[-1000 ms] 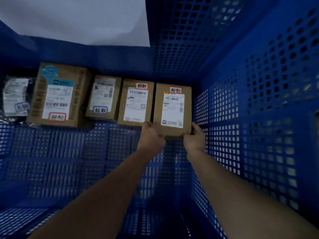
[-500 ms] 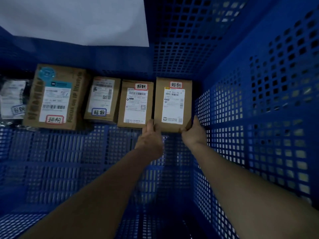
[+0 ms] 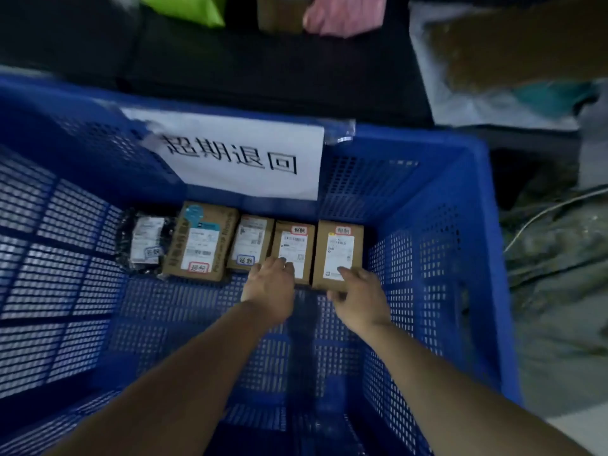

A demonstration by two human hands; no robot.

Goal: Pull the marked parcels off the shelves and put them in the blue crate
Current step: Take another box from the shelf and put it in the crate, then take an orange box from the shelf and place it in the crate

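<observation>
Inside the blue crate [image 3: 477,232] a row of parcels lies flat along the far wall. The rightmost brown box [image 3: 340,245] carries a white label and a red-edged tag. My right hand [image 3: 358,294] rests on its near edge, fingers stretched over the label and thumb at the front rim. My left hand [image 3: 268,284] lies with straight fingers on the near end of the neighbouring tagged box [image 3: 294,245]. Further left lie a small box [image 3: 251,241] with a blue-edged tag, a bigger box [image 3: 200,241] with a red tag, and a black bag [image 3: 144,241].
A white paper sign [image 3: 243,156] with black characters hangs on the crate's far wall. Behind the crate a dark shelf holds a green bag [image 3: 184,8] and a pink bag [image 3: 342,14]. A plastic-wrapped brown parcel [image 3: 513,54] and a cable [image 3: 552,209] lie to the right.
The rightmost box, held at its near corners by both hands, now lies flat in the row. My left hand has shifted onto the neighbouring box. The view has pulled back and up.
</observation>
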